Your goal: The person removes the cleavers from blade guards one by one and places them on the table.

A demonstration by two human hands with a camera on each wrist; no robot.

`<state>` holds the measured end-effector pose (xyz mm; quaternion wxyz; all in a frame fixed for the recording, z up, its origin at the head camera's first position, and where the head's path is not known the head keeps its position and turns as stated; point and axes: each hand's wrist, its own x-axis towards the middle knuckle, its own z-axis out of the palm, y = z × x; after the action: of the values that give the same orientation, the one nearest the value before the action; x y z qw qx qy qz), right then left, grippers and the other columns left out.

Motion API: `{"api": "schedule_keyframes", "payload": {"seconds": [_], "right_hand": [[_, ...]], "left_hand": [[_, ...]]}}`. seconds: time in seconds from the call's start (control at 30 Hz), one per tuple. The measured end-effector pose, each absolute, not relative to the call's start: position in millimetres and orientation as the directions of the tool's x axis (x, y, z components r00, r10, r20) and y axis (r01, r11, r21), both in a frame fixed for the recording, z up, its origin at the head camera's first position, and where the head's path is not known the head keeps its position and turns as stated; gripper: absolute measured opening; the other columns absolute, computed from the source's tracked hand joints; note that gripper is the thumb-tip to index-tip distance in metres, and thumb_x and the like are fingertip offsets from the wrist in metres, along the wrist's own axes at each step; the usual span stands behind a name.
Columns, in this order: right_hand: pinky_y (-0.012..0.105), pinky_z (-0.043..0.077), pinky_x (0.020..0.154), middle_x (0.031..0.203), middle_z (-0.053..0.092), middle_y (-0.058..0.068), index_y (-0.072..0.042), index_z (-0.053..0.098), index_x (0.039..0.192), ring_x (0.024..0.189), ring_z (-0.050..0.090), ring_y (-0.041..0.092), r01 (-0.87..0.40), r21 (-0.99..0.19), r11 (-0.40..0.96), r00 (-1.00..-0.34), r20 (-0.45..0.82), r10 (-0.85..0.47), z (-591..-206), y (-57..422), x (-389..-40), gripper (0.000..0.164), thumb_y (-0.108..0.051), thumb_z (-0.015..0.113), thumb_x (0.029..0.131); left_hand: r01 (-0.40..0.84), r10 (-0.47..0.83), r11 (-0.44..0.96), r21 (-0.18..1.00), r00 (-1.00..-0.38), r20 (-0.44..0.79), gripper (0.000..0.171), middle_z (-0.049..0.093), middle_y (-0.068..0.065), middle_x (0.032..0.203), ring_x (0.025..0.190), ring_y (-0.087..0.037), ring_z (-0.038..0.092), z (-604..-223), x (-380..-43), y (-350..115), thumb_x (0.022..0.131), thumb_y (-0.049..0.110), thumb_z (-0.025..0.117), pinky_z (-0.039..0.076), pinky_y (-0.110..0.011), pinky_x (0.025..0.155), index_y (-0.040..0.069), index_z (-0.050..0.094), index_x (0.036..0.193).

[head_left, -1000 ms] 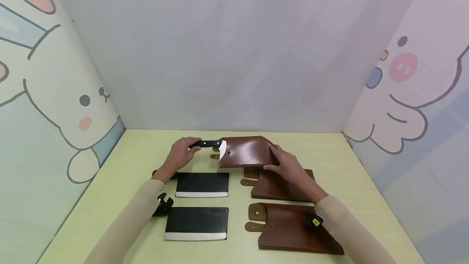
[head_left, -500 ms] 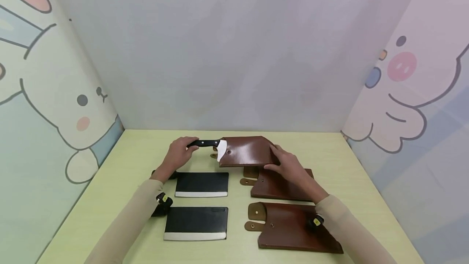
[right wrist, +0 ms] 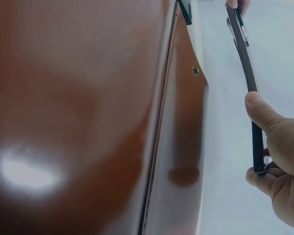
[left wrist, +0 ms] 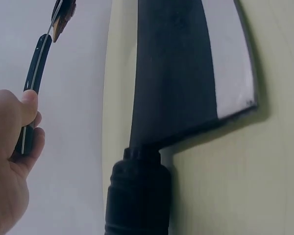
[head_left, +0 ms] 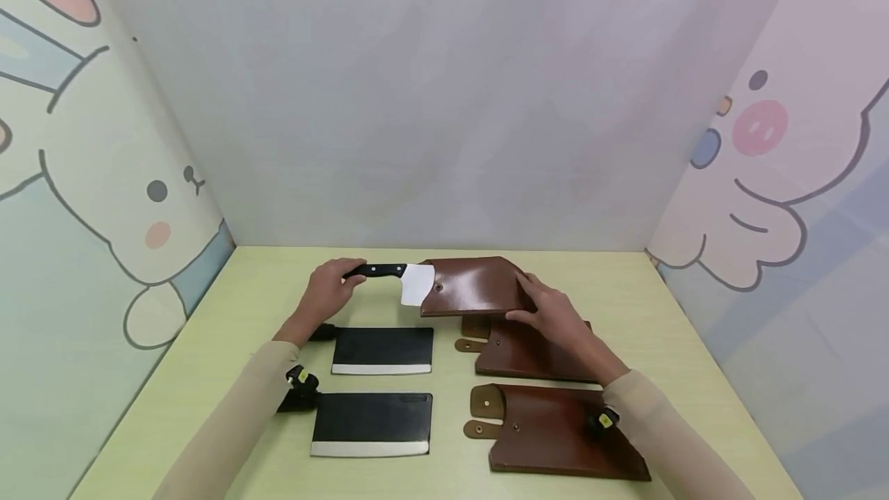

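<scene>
My left hand (head_left: 326, 290) grips the black riveted handle of a cleaver (head_left: 418, 285), fingers curled round it. Part of the bright blade shows; the rest is hidden inside a brown leather sheath (head_left: 472, 288). The right hand (head_left: 552, 315) pinches the sheath's closed right end, thumb on the near face. Both are held above the table at its far side. In the left wrist view the left hand (left wrist: 12, 132) wraps the handle (left wrist: 36, 63). The right wrist view has the sheath seen edge-on (right wrist: 250, 73), between thumb and fingers of the right hand (right wrist: 279, 147).
Two dark cleavers with silver edges, a far one (head_left: 383, 349) and a near one (head_left: 371, 423), lie flat on the left of the pale table (head_left: 264, 477). Two brown sheaths, a far one (head_left: 521, 357) and a near one (head_left: 556, 427), lie to their right, straps leftward. Walls stand around.
The left hand has moved left with the cleaver, so more of its bright blade shows outside the sheath. The right hand and sheath have shifted slightly right.
</scene>
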<state>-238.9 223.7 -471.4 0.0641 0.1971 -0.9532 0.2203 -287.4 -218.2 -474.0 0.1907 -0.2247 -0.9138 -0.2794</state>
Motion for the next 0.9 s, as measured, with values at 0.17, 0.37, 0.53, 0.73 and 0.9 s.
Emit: {"api": "schedule_keyframes", "payload": {"seconds": [0.17, 0.37, 0.53, 0.73, 0.9], "right_hand": [[0.058, 0.050, 0.101, 0.154, 0.045, 0.025, -0.002, 0.037, 0.157, 0.131, 0.054, 0.047, -0.406, -0.389, 0.827, -0.912, 0.229, -0.340, -473.2, 228.6, -238.2, 0.090, -0.043, 0.078, 0.089], [0.058, 0.049, 0.102, 0.153, 0.045, 0.028, 0.000, 0.039, 0.156, 0.133, 0.052, 0.047, -0.401, -0.383, 0.832, -0.913, 0.240, -0.330, -473.7, 232.3, -236.6, 0.090, -0.043, 0.079, 0.089], [0.059, 0.049, 0.103, 0.154, 0.044, 0.027, -0.001, 0.038, 0.156, 0.134, 0.051, 0.047, -0.387, -0.383, 0.839, -0.920, 0.224, -0.321, -471.4, 236.4, -235.2, 0.090, -0.044, 0.078, 0.089], [0.060, 0.048, 0.103, 0.155, 0.042, 0.027, -0.002, 0.037, 0.157, 0.135, 0.050, 0.048, -0.372, -0.396, 0.840, -0.927, 0.211, -0.311, -467.5, 243.2, -232.2, 0.090, -0.043, 0.079, 0.089], [0.059, 0.049, 0.102, 0.155, 0.043, 0.026, -0.002, 0.037, 0.157, 0.133, 0.053, 0.047, -0.374, -0.397, 0.838, -0.925, 0.224, -0.307, -466.0, 249.0, -230.5, 0.090, -0.042, 0.080, 0.088]], "left_hand": [[0.510, 0.299, 0.751, 0.421, -0.830, 0.472, 0.036, 0.070, -0.023, 0.122, 0.109, -0.041, 0.067, -473.7, -283.9, -225.6, 0.094, 0.012, 0.074, 0.054, -0.057, 0.090, -0.002, 0.069, 0.126], [0.520, 0.296, 0.752, 0.404, -0.815, 0.498, 0.036, 0.071, -0.022, 0.121, 0.106, -0.041, 0.068, -474.7, -281.0, -233.6, 0.093, 0.010, 0.075, 0.054, -0.057, 0.088, -0.002, 0.070, 0.126], [0.527, 0.302, 0.752, 0.396, -0.809, 0.504, 0.035, 0.071, -0.022, 0.120, 0.106, -0.041, 0.068, -474.5, -280.6, -239.0, 0.093, 0.009, 0.075, 0.055, -0.057, 0.088, -0.002, 0.070, 0.126], [0.537, 0.307, 0.747, 0.392, -0.802, 0.512, 0.035, 0.071, -0.023, 0.120, 0.105, -0.041, 0.068, -474.1, -279.1, -243.7, 0.093, 0.008, 0.075, 0.054, -0.057, 0.087, -0.002, 0.070, 0.126], [0.541, 0.305, 0.743, 0.394, -0.798, 0.520, 0.035, 0.071, -0.023, 0.119, 0.103, -0.041, 0.069, -474.6, -278.3, -247.4, 0.092, 0.008, 0.076, 0.055, -0.057, 0.084, -0.002, 0.070, 0.125]]}}
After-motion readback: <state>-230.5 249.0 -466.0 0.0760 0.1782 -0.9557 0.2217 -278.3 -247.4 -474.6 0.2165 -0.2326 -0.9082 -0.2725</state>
